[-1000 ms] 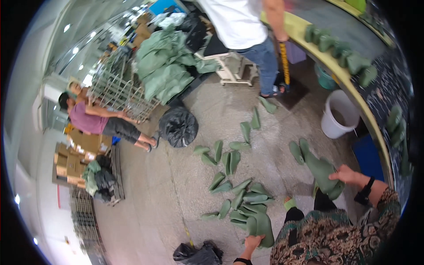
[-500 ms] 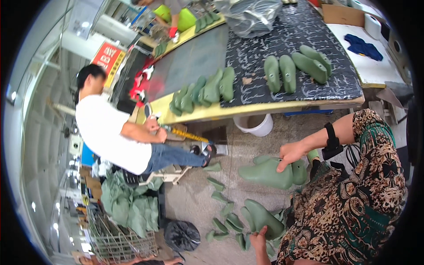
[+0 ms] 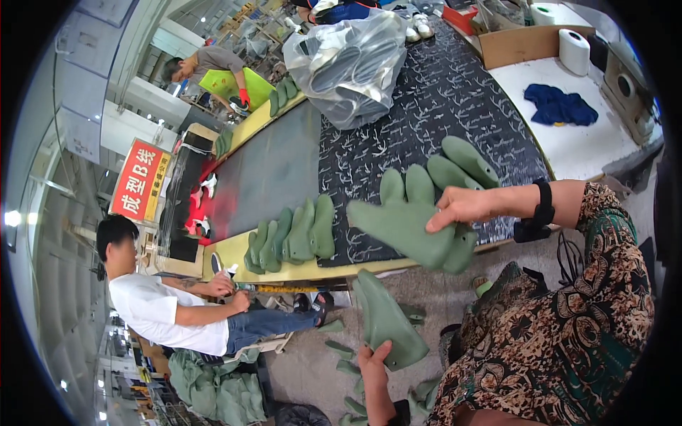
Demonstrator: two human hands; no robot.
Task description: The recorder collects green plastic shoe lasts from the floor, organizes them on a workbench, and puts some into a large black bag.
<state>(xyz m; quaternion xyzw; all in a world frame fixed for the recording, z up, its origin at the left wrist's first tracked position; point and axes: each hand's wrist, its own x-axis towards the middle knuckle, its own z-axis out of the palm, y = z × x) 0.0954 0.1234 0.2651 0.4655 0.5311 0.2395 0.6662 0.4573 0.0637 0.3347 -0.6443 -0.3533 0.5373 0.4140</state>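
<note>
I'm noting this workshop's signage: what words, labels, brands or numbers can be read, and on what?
Red and yellow sign: large white characters on red, smaller ones on yellow; wording not copied here.
Black table cover: scattered pale marks, no readable words.
Held green shoe moulds: no readable text.

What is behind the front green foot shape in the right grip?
Behind the front foot shape, the upper parts of two standing-out foot shapes show against the black patterned tabletop; a second held piece peeks out too. Their remaining parts are covered.

Four green lasts (image 3: 420, 185) beyond the right hand (image 3: 460, 206)
</note>
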